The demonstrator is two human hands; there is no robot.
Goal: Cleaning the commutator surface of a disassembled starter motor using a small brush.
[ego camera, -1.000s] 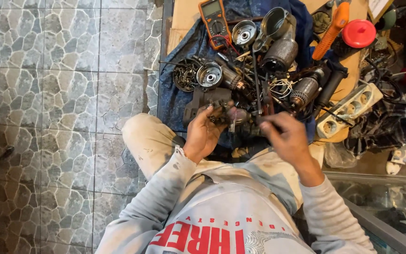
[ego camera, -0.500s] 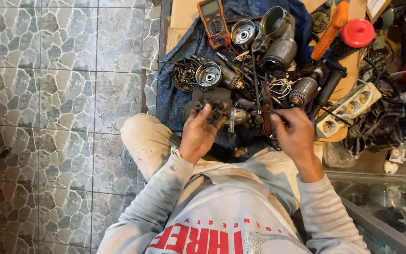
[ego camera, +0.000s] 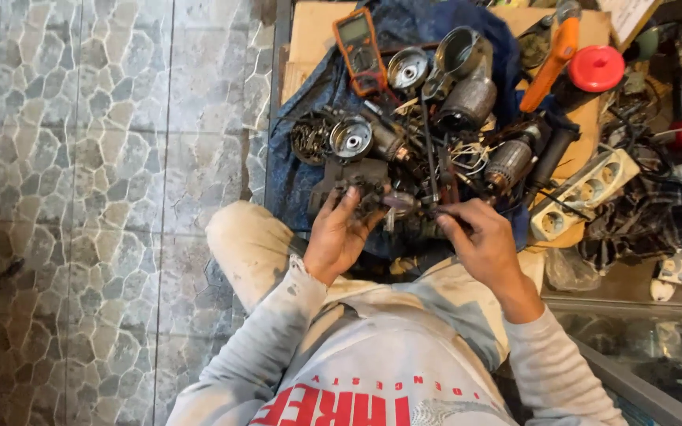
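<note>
Dark motor housing (ego camera: 354, 180) gripped by left hand (ego camera: 339, 237); right hand (ego camera: 479, 241) fingers pinch one screwdriver (ego camera: 431, 170).

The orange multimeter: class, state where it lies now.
In the head view, the orange multimeter lies top centre on the blue cloth, left of the round metal housing.

Dark, matt metal housing (ego camera: 354, 183), greasy and dull, gripped in the left hand (ego camera: 339, 237). Thin dark steel tool (ego camera: 433, 170), pinched by the right hand (ego camera: 479, 241). Bright, bare metal bearing cup (ego camera: 350, 138), lightly shiny. Copper-wound armature (ego camera: 507, 163), steel laminations dull grey. Glossy orange plastic multimeter (ego camera: 360, 49). Smooth red plastic lid (ego camera: 597, 68). Crumpled blue cloth (ego camera: 294, 181), matt and stained. Plain brown cardboard (ego camera: 309, 35), rough. Cream plastic power strip (ego camera: 586, 194), grimy. Glazed stone-patterned floor tiles (ego camera: 104, 173), faintly glossy.
</note>
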